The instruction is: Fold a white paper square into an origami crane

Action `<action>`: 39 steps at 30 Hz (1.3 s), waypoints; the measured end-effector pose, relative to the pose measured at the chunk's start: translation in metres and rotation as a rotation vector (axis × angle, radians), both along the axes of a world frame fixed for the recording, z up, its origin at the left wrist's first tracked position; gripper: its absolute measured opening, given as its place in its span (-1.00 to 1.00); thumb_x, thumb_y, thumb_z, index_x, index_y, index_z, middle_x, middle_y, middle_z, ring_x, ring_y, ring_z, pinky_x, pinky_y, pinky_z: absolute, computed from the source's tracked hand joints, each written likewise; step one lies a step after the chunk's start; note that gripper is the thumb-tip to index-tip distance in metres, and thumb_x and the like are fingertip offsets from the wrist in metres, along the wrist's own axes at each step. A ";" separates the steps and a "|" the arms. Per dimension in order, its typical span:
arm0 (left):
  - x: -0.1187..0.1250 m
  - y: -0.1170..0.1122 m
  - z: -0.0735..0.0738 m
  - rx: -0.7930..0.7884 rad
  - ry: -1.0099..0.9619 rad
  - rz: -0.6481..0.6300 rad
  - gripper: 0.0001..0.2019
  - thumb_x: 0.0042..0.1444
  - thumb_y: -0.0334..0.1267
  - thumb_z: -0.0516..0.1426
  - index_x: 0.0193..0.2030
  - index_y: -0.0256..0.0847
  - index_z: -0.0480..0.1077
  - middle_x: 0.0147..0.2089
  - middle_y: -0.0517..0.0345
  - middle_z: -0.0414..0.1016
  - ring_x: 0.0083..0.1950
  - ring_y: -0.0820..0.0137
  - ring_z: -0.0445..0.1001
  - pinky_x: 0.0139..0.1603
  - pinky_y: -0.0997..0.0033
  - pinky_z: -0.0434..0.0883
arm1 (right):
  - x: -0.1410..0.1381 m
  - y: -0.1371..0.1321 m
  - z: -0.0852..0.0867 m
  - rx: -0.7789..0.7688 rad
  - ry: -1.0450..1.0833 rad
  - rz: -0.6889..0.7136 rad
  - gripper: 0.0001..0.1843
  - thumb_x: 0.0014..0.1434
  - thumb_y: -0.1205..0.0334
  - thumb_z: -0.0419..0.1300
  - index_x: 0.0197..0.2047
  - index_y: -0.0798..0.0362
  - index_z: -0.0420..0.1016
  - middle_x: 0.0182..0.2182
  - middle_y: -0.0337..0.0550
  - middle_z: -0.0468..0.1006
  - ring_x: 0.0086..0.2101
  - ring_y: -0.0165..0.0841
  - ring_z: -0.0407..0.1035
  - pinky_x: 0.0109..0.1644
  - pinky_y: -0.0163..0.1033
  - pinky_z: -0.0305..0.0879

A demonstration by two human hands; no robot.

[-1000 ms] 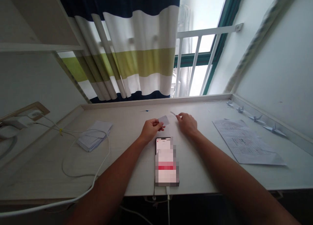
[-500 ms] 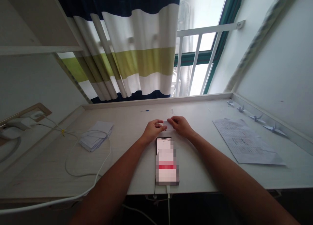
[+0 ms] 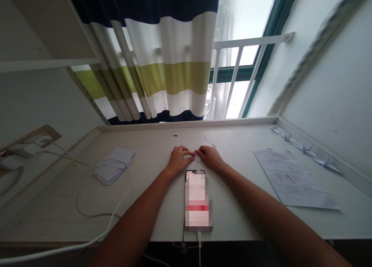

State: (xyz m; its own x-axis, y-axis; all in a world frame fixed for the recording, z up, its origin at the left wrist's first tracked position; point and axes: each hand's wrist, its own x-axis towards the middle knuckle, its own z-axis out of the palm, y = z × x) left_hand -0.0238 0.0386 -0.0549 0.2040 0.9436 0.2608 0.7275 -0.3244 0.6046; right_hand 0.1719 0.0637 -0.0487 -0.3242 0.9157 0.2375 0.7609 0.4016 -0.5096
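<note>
A small piece of white paper [image 3: 198, 158] lies between my two hands, just beyond the phone [image 3: 197, 201], low over the desk or on it. My left hand [image 3: 180, 158] pinches the paper's left side between thumb and fingers. From the other side, my right hand [image 3: 209, 156] has its fingertips closed on the paper's upper right edge. The fingers cover most of the paper, so its folds do not show clearly. Both forearms rest along the desk on either side of the phone, whose screen is partly blurred.
Several folded paper cranes [image 3: 305, 149] line the right edge. Printed sheets [image 3: 290, 178] lie near them. At left are a stack of white paper [image 3: 113, 166] and a looping white cable [image 3: 129, 181]. A thin blue-and-white item [image 3: 175, 135] lies toward the back of the desk [image 3: 139, 139].
The view has tilted up slightly, so the desk sits lower in the picture. My hands have drawn closer together, and less of the paper shows between them.
</note>
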 end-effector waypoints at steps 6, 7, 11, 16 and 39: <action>0.001 -0.002 0.002 0.131 0.196 -0.041 -0.85 0.28 -0.15 0.24 -0.11 0.01 0.67 0.19 0.15 0.59 0.32 0.06 0.32 0.33 -0.11 0.27 | 0.004 0.000 0.004 0.089 -0.027 0.087 -0.80 0.37 0.33 0.16 -0.02 0.09 0.59 -0.06 0.09 0.64 -0.02 -0.16 0.50 0.13 -0.05 0.34; 0.002 -0.002 0.003 0.163 0.232 -0.076 -0.84 0.30 -0.16 0.22 -0.11 -0.01 0.66 0.18 0.13 0.60 0.34 0.07 0.32 0.33 -0.11 0.26 | 0.006 -0.001 0.005 0.094 -0.028 0.136 -0.77 0.38 0.35 0.14 -0.01 0.08 0.60 -0.02 0.07 0.65 0.00 -0.18 0.50 0.15 -0.06 0.36; 0.001 -0.003 0.006 0.216 0.294 -0.189 -0.80 0.37 -0.21 0.14 -0.09 -0.09 0.63 0.07 0.08 0.65 0.24 0.19 0.45 0.26 0.03 0.31 | 0.020 -0.010 0.007 0.078 -0.033 0.297 -0.73 0.39 0.35 0.13 -0.02 0.02 0.66 0.01 -0.07 0.70 0.03 -0.24 0.57 0.21 -0.13 0.43; -0.004 -0.002 0.005 0.219 0.293 -0.190 -0.79 0.37 -0.17 0.13 -0.05 -0.07 0.61 0.02 0.12 0.67 0.12 0.23 0.52 0.17 0.04 0.33 | 0.033 -0.018 0.009 0.118 -0.109 0.382 -0.66 0.37 0.28 0.15 0.12 0.04 0.64 0.18 -0.05 0.61 0.17 -0.15 0.51 0.31 -0.01 0.41; -0.004 -0.003 0.013 0.082 0.236 -0.155 -0.81 0.32 -0.12 0.21 -0.04 -0.01 0.64 0.15 0.19 0.64 0.25 0.18 0.46 0.26 0.01 0.35 | 0.032 -0.011 0.014 0.190 -0.170 0.421 -0.71 0.45 0.16 0.14 0.06 0.00 0.66 0.16 -0.06 0.63 0.20 -0.14 0.48 0.36 0.11 0.32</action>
State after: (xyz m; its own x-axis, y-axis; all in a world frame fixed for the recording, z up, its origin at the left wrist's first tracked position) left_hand -0.0283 0.0352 -0.0418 0.4080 0.8741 0.2636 0.7828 -0.4835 0.3917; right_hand 0.2042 0.0531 -0.0347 -0.7053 0.6427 0.2991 0.5787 0.7657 -0.2807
